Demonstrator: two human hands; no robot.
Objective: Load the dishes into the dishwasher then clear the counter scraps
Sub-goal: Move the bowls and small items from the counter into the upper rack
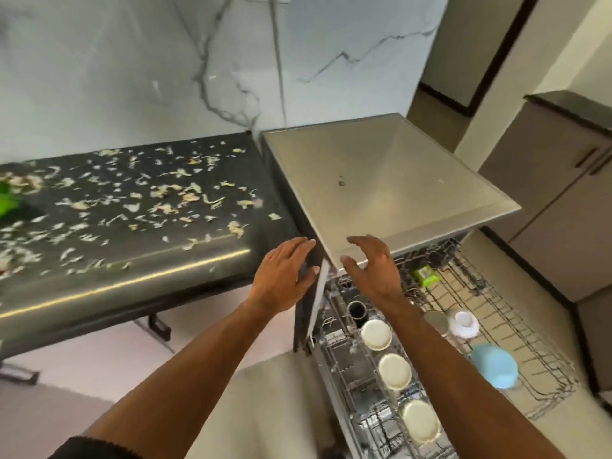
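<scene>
The dishwasher (390,180) has a steel top, and its wire rack (516,329) is pulled out toward me. Three cream cups (394,372) stand upside down in a row in the rack, beside a dark cup (357,309), a blue bowl (494,366), a white piece (465,323) and a small green item (426,275). My left hand (281,279) hovers by the machine's front left corner with relaxed fingers, holding nothing. My right hand (372,263) is spread just below the front edge of the top, also holding nothing. Pale vegetable scraps (132,200) litter the dark counter (139,279).
A green object (8,202) sits at the counter's far left edge, blurred. A marble wall (165,67) backs the counter. Grey cabinets (563,200) stand to the right of the rack. Light floor shows below the counter.
</scene>
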